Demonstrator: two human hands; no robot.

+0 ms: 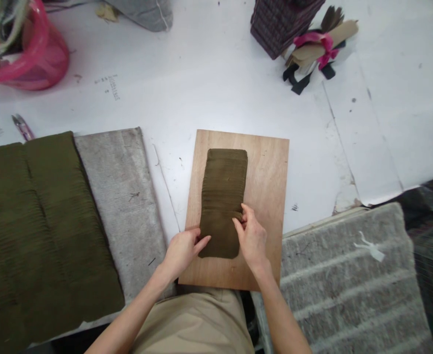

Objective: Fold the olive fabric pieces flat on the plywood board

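A fanned stack of olive-green fabric pieces (223, 187) lies on a plywood board (268, 167) in front of me. My left hand (181, 250) rests at the stack's near left corner, fingers touching the edge of the nearest piece. My right hand (251, 236) pinches the top piece's edge at the right side of the stack, fingers curled on the cloth.
Rows of the same olive pieces (35, 231) lie on a grey felt pad (124, 201) at left. Another grey felt pad (349, 285) lies at right. Pink snips (22, 127), a pink bag (35, 54), a dark woven stack (278, 24) and tied paper pieces (319, 49) sit on the white table.
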